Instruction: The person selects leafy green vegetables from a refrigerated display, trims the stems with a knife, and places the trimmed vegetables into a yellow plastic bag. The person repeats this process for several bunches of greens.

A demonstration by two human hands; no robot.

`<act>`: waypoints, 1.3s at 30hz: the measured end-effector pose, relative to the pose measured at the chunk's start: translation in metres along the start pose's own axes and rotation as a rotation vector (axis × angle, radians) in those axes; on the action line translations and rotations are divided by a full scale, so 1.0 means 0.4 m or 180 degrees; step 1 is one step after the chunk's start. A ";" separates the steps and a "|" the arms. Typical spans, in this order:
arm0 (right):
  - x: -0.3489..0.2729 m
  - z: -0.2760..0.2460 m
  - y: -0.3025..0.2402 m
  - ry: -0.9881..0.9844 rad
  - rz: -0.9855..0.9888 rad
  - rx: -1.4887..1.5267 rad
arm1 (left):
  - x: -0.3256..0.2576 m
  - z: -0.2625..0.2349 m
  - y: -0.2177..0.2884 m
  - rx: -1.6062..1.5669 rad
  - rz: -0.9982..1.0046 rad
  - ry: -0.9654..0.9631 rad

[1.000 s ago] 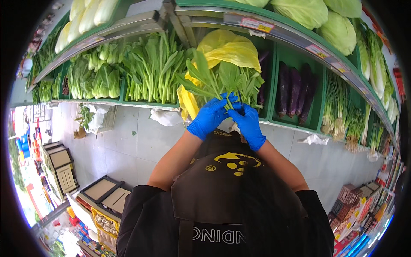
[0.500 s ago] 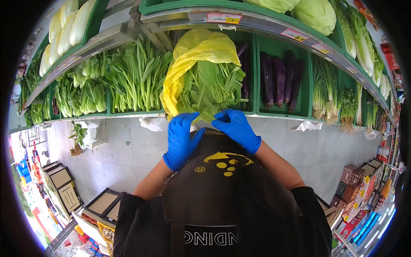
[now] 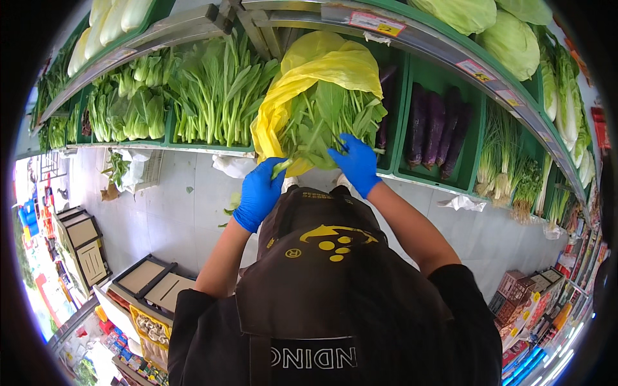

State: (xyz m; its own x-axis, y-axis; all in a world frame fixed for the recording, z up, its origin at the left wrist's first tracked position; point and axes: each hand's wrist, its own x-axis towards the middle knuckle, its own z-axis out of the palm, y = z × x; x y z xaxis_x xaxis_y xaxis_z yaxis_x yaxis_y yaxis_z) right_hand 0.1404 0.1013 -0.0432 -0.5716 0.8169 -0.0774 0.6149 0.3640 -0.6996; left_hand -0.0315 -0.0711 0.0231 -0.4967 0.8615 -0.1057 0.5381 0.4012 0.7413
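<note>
A yellow plastic bag [image 3: 270, 119] lies open over the produce bins, full of loose leafy greens [image 3: 328, 122]. Both my hands wear blue gloves. At the bag's near left edge, my left hand [image 3: 257, 193] is closed around a short pale-green stem. My right hand [image 3: 356, 166] reaches into the bag's near right side, its thumb and fingers closed on a leafy green stem; part of the grip is hidden by leaves. Some green leaf bits [image 3: 233, 203] show just left of my left hand; whether they are falling or on the floor, I cannot tell.
Long-stemmed greens [image 3: 215, 96] fill the bin to the left, and eggplants [image 3: 438, 128] lie in a green bin to the right. Spring onions [image 3: 499, 157] stand beyond. A metal shelf edge [image 3: 425, 51] with cabbages [image 3: 508, 42] overhangs the bins. A white basket [image 3: 151, 170] stands on the floor.
My hands have moved apart; the left now holds a short stem, and the right has moved up into the greens. Green leaf bits have appeared beside my left hand. The view has shifted slightly.
</note>
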 end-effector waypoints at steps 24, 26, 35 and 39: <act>0.064 0.091 -0.029 0.0202 0.0022 0.1415 | 0.083 0.015 -0.035 0.0688 0.0896 -0.0549; 0.033 0.086 0.013 0.0901 0.0065 0.0967 | 0.092 0.012 -0.055 0.0738 0.0845 -0.0596; 0.022 0.124 0.070 0.0647 0.0765 0.0521 | 0.270 0.206 -0.033 0.1780 0.2478 -0.1196; 0.041 0.164 0.090 0.0883 0.0963 0.0270 | 0.320 0.177 -0.161 0.2234 0.2011 -0.0971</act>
State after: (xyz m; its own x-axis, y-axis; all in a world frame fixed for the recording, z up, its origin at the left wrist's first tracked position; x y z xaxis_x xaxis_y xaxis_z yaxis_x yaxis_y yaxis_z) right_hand 0.1174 0.0986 -0.1163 -0.1971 0.9750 -0.1022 0.6791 0.0606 -0.7315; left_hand -0.0814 0.0354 -0.0849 0.1641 0.9843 -0.0655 0.9738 -0.1510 0.1700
